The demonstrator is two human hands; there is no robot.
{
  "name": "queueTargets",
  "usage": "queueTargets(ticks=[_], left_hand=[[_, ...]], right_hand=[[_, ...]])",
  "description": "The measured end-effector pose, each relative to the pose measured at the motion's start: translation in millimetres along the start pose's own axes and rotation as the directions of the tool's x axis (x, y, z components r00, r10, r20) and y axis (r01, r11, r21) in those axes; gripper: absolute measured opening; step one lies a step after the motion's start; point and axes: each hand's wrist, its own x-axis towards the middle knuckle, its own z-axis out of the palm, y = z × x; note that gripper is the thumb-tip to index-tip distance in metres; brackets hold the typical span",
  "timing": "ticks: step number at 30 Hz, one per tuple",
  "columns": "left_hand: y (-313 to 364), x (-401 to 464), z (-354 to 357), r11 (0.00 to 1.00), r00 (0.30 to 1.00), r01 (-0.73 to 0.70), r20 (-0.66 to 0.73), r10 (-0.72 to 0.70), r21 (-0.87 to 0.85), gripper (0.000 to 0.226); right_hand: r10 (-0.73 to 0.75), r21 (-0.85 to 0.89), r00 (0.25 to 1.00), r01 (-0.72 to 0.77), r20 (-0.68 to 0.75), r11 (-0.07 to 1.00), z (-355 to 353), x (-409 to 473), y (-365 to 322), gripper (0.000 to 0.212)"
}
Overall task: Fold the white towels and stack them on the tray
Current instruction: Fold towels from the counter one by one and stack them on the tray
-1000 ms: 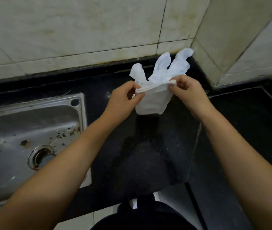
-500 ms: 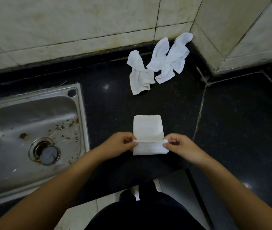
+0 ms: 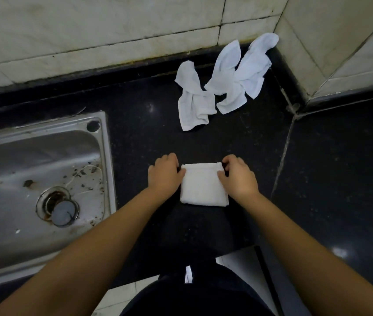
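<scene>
Since half a second ago the near flap's folded over; both hands [image 3: 164,176] [image 3: 238,179] press the folded towel [image 3: 203,185] flat on the bench [image 3: 329,167]. No tray visible, so lifting it could pop the fold open.

Small white terry towel folded into a near-square pad [image 3: 203,187]: lies flat on the black stone tabletop [image 3: 149,137], near its front edge. Three crumpled white unfolded towels [image 3: 222,83]: loose overlapping cluster at the back of the tabletop, near the tiled corner, well apart from the pad.
</scene>
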Motion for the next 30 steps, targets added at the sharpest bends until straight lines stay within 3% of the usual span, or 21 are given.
queueTargets(ticks=[2, 6, 9, 12, 14, 17, 20, 26, 30], left_hand=[[1.8, -10.1, 5.1, 0.998, 0.997, 0.055, -0.055, -0.056, -0.018, 0.027], [12.1, -26.5, 23.3, 0.988, 0.992, 0.128, 0.005, -0.129, 0.091, 0.048], [19.0, -27.8, 30.2, 0.983, 0.99, 0.14, -0.011, -0.139, 0.119, 0.046], [22.1, -25.9, 24.1, 0.992, 0.992, 0.129, -0.006, -0.129, -0.003, 0.032], [21.9, -25.7, 15.3, 0.969, 0.994, 0.108, 0.032, -0.103, -0.223, 0.019], [24.8, -30.0, -3.0, 0.762, 0.988, 0.111, 0.157, -0.012, -0.638, 0.01], [35.4, -42.4, -15.1, 0.611, 0.955, 0.134, 0.267, 0.132, -0.78, 0.021], [73.5, -98.1, -5.7, 0.663, 0.767, 0.077, 0.469, 0.439, -0.745, 0.036], [109.0, -175.7, 21.8, 0.725, 0.552, 0.059, 0.627, 0.549, -0.686, 0.031]], right_hand=[[0.02, -0.061, 1.0, -0.02, -0.003, 0.998, 2.1, -7.7, 3.0, 0.037], [0.062, -0.244, 0.997, -0.052, 0.034, 0.968, 9.6, -15.0, -1.8, 0.041], [0.118, -0.283, 0.991, -0.097, 0.058, 0.954, 9.1, -7.8, -11.4, 0.039], [0.185, -0.153, 0.974, -0.164, 0.129, 0.974, 3.8, -4.0, -12.6, 0.029], [0.22, 0.128, 0.962, -0.241, 0.161, 0.962, -4.1, -10.7, -8.3, 0.017], [0.246, 0.639, 0.957, -0.286, 0.153, 0.715, -22.2, -34.9, 0.5, 0.012], [0.258, 0.85, 0.96, -0.226, 0.111, 0.476, -37.6, -76.1, 14.3, 0.008], [0.446, 0.991, 0.895, -0.053, -0.008, 0.122, -28.0, -196.6, 49.0, 0.009], [0.638, 0.998, 0.767, 0.069, -0.06, 0.012, -8.5, -299.9, 85.4, 0.011]])
